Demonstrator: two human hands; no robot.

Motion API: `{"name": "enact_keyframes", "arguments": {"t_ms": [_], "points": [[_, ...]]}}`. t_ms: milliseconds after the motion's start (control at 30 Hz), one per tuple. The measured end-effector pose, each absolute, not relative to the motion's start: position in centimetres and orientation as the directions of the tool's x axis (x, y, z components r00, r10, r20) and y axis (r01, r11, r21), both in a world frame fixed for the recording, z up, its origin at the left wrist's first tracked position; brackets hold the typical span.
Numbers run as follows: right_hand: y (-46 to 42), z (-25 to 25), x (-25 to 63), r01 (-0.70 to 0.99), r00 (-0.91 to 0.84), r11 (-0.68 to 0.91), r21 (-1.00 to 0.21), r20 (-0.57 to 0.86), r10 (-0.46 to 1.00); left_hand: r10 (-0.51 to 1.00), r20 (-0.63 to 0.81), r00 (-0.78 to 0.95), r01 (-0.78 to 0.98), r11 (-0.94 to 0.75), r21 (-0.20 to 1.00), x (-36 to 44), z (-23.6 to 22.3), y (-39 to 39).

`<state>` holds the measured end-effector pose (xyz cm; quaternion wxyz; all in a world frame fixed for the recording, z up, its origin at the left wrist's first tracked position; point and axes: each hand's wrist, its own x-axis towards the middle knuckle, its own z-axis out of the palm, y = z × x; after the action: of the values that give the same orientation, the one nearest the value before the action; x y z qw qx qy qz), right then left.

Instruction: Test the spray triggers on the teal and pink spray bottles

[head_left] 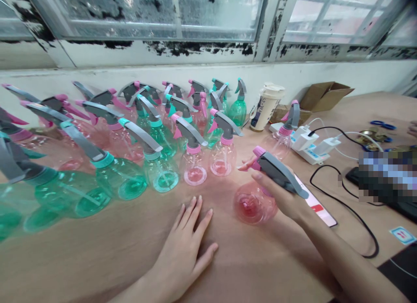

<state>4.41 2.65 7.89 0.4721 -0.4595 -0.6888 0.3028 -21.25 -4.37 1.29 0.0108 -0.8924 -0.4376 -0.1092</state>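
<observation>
My right hand (283, 196) is closed around the neck of a pink spray bottle (249, 205) with a grey and pink trigger head. That bottle tilts, its base turned toward me. Flat on the wooden table (107, 259) lies my left hand (185, 246), fingers spread and holding nothing. Just beyond it stand two clear pink spray bottles, the nearer being a pink-collared bottle (194, 166), and a green spray bottle (161, 175). Many more green and pink spray bottles crowd the left side in rows.
A paper cup (265, 107) with a lid stands near the wall, beside an open cardboard box (325, 97). To the right are a power strip (309, 149) with chargers, a phone (317, 205), black cable (365, 233) and blue-handled scissors (382, 125). Windows line the back wall.
</observation>
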Motion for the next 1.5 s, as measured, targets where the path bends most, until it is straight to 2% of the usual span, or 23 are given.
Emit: {"name": "enact_keyframes", "arguments": {"t_ms": [367, 800, 933, 1300, 1500], "points": [[2.2, 7.8, 4.2, 0.357, -0.061, 0.381, -0.853, 0.386, 0.92, 0.757, 0.24, 0.608, 0.77, -0.636, 0.058, -21.2, 1.0, -4.2], [2.4, 7.4, 4.3, 0.378, -0.119, 0.391, -0.839, 0.375, 0.919, 0.766, 0.237, 0.598, 0.773, -0.629, 0.082, -21.2, 1.0, -4.3], [2.4, 7.7, 4.2, 0.347, -0.098, 0.393, -0.852, 0.384, 0.918, 0.767, 0.231, 0.599, 0.773, -0.629, 0.081, -21.3, 1.1, -4.3], [2.2, 8.6, 3.8, 0.299, -0.177, 0.448, -0.842, 0.413, 0.894, 0.753, 0.283, 0.593, 0.769, -0.634, 0.075, -21.6, 0.4, -4.1], [1.9, 8.8, 3.6, 0.341, -0.129, 0.41, -0.846, 0.39, 0.912, 0.761, 0.287, 0.582, 0.774, -0.626, 0.092, -21.5, 0.6, -4.0]]}}
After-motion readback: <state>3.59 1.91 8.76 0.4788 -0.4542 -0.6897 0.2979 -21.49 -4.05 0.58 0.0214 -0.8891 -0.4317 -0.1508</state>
